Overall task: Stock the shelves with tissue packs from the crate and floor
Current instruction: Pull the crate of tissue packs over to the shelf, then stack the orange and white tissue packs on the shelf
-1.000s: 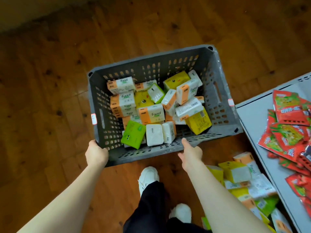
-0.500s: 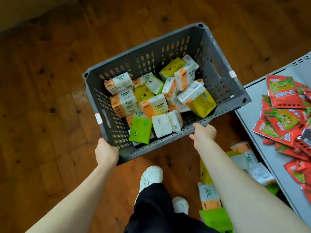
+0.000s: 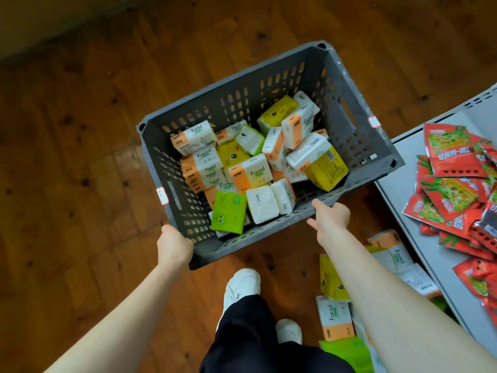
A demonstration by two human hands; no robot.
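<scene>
Two hands outstretched: left hand (image 3: 174, 246), right hand (image 3: 332, 220), fingers curled round crate (image 3: 357, 141) rim (near side).

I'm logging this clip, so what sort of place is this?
Probably a small shop or stockroom: a grey metal shelf piled with red snack packets, a grey crate full of tissue packs, and loose packs on the wooden floor.

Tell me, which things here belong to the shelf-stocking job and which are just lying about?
Job:
- grey crate, held by left hand and right hand
- crate tissue packs
- floor tissue packs
- grey shelf

Lying about:
- red snack packets on the shelf
- the person's white shoes
</scene>
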